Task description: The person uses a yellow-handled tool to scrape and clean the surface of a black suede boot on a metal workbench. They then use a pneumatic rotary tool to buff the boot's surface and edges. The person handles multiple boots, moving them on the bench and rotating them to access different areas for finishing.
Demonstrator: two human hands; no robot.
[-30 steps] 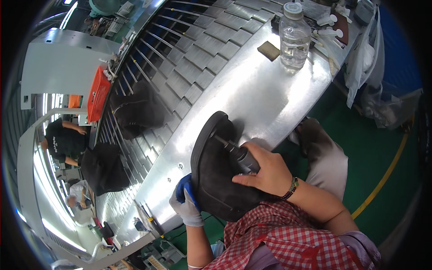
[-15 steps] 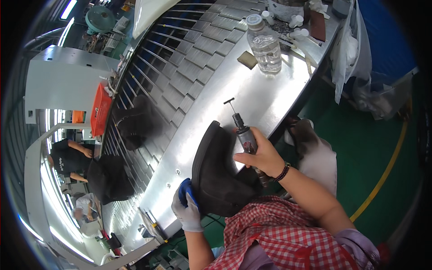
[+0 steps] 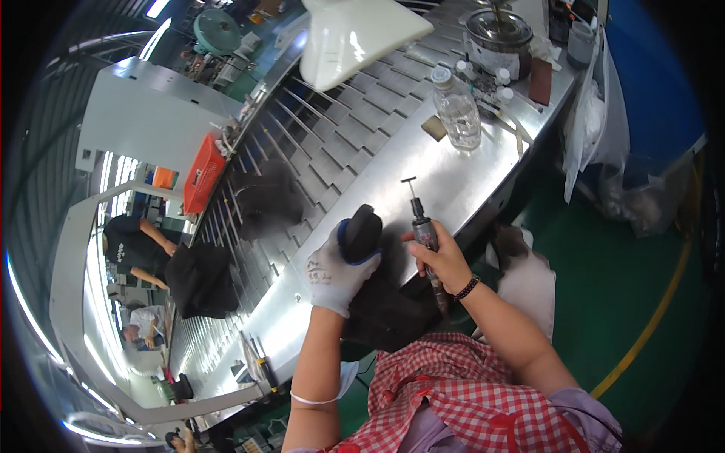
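My left hand [image 3: 337, 270], in a white work glove with a blue palm, is closed round the upper end of a black boot [image 3: 393, 313]. The boot lies against my lap at the table's near edge. Its lower part rests near my red checked apron [image 3: 453, 385]. In my bare right hand [image 3: 445, 260] is a slim grey hand-held rotary tool [image 3: 426, 235], held upright. A thin metal shaft with a short dark crossbar tops it. The tool's tip stands beyond the boot, apart from it, over the metal table [image 3: 377, 189].
A slatted conveyor [image 3: 332, 143] runs along the table's far side, carrying another dark boot [image 3: 264, 200]. Toward the back right stand a clear bottle [image 3: 458, 113], a glass jar [image 3: 498, 45] and small bottles. A white lamp hood [image 3: 362, 38] hangs overhead. A co-worker [image 3: 143, 249] stands at far left.
My left hand has moved up from the boot's lower side to its upper end, and the boot has turned. The tool in my right hand has shifted slightly right and down. The view has shifted.
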